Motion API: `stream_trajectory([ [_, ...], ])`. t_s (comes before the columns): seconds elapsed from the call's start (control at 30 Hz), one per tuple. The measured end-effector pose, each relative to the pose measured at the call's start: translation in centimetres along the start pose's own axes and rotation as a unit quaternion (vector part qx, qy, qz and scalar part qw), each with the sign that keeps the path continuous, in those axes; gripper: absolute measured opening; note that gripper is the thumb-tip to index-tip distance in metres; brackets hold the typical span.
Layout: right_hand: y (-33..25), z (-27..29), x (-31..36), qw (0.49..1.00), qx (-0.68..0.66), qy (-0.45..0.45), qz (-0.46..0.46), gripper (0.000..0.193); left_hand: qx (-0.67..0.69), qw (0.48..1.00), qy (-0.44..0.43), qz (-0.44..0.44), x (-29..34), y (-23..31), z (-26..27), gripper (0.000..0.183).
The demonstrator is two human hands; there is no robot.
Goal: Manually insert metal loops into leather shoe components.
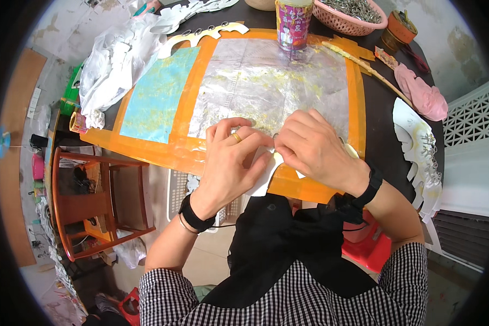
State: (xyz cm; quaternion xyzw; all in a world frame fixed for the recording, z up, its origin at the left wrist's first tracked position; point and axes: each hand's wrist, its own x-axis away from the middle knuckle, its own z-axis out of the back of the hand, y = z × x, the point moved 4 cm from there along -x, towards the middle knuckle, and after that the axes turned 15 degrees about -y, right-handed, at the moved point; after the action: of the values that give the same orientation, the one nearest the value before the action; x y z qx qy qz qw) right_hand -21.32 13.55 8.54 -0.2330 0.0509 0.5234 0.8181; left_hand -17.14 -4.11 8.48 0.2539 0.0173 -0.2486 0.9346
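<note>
My left hand [234, 155], with a ring on one finger, is closed on a white card strip [264, 178] at the table's near edge. Thumb and forefinger press along the strip's upper part. Right beside it, my right hand [313, 148] is curled with its fingertips pinched against the same strip. A tiny glint of metal shows at those fingertips, but what they hold is hidden. Pale ends of the strip [351, 150] come out past my right wrist. At the far side lies a similar scalloped strip [201, 36] with metal rings along its edge.
A purple can [293, 26] stands at the back of the taped, yellow-smeared sheet [244, 60]. Beyond it sits a pink basket [379, 23] of metal rings. A stick [367, 68], pink cloth [422, 93] and ringed card strips [413, 138] lie right; a plastic bag [117, 68] lies left.
</note>
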Motion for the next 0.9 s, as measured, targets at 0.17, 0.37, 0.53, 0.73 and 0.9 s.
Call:
stream_trajectory([
  [0.17,0.2,0.1,-0.1,0.999,-0.027,-0.018,-0.006,0.010,-0.035,0.999,0.026,-0.018,0.0,-0.3,-0.4,0.016],
  [0.37,0.1,0.8,0.0,0.998,-0.049,-0.041,-0.013,0.009,-0.020,0.999,0.039,-0.017,-0.1,-0.1,-0.8,0.013],
  [0.53,0.0,0.7,0.0,0.998,-0.050,-0.038,-0.021,0.011,-0.002,1.000,0.024,-0.012,-0.3,-0.1,-0.5,0.013],
  [0.73,0.2,0.2,0.1,0.998,-0.038,-0.047,-0.013,0.010,-0.005,1.000,0.008,-0.024,-0.3,-0.6,-0.9,0.015],
  [0.9,0.0,0.0,0.3,0.995,0.074,-0.020,0.067,0.011,-0.043,0.998,-0.009,-0.041,-0.1,-0.7,-1.1,0.017],
])
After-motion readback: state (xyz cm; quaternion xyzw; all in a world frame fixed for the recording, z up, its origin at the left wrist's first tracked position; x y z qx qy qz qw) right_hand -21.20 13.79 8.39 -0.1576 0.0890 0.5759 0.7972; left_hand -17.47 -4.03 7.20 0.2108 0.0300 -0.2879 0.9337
